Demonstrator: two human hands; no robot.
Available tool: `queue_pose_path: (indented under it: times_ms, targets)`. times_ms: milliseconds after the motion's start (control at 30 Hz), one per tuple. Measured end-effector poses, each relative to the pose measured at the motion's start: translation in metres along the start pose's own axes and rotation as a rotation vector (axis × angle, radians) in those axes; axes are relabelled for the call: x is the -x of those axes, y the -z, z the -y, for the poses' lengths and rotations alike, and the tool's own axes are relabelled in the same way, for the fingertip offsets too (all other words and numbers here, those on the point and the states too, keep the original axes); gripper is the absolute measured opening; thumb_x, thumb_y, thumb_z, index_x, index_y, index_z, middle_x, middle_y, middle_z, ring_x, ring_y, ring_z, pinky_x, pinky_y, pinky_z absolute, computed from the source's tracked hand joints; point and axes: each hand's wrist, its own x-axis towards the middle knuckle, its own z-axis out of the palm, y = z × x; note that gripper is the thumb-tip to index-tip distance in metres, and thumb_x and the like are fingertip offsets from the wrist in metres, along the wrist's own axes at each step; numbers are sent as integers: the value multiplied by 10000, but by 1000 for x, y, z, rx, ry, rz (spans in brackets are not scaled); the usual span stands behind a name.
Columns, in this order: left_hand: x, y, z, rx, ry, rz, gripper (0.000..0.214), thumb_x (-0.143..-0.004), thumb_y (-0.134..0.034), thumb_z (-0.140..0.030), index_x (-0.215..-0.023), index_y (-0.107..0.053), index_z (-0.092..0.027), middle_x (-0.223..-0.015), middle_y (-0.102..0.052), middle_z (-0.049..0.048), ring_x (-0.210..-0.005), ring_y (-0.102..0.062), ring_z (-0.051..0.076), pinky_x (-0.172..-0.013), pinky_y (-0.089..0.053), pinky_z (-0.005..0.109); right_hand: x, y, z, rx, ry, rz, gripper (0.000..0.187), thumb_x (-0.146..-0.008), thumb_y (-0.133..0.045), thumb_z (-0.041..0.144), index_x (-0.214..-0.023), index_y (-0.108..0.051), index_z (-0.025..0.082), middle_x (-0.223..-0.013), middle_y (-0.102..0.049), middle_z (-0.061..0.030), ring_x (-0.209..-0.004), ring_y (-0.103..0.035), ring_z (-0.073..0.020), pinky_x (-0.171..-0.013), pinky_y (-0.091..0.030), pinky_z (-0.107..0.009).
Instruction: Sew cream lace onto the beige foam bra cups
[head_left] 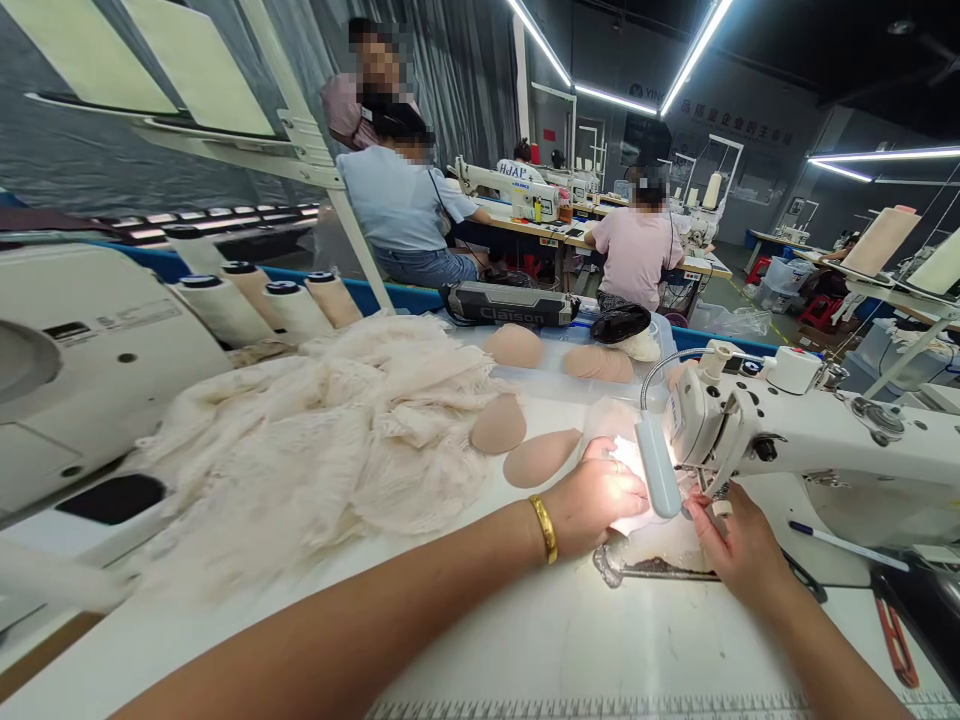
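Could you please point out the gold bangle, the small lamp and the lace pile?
gold bangle (545, 527): head view, band at the left wrist.
small lamp (658, 468): head view, middle of its head.
lace pile (322, 440): head view, centre of the heap.

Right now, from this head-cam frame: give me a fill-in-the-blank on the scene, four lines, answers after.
1. The gold bangle sits on the ____ wrist.
2. The left hand and right hand meet at the needle of a white ____ machine.
3. The heap of cream lace lies to the ____ of both hands.
4. The small lamp over the needle is switched ____.
Missing words: left; sewing; left; on.
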Motion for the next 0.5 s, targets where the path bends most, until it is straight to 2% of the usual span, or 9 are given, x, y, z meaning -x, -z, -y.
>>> queue_pose_path:
  times_ms: [133,333,500]
  targets:
    - [4,0,4,58,-10,8,323,-757,-586,-32,-938,-734,-255,-1071,-777,25,-1005,-663,231,-1052,-306,492,2,1,-2,-14,15,5,84,-1008,-488,229,-1015,-570,249,-919,-695,-65,-846,-683,-256,-699,-596,-406]
    - [4,-2,5,13,-4,18,419,-696,-600,4,-985,-739,-264,-1136,-770,25,-1051,-661,244,-1039,-317,496,5,1,-6,-5,18,35,95,-1012,-488,228,-1001,-579,251,-959,-695,-75,-885,-681,-263,-725,-593,-416]
    - [4,-1,-2,-61,15,15,194,-737,-688,-75,-863,-713,-220,-995,-773,22,-936,-655,238,-1050,-306,513,8,-1,-6,5,-1,24,89,-1016,-497,246,-992,-583,247,-948,-698,-95,-880,-682,-283,-718,-598,-438]
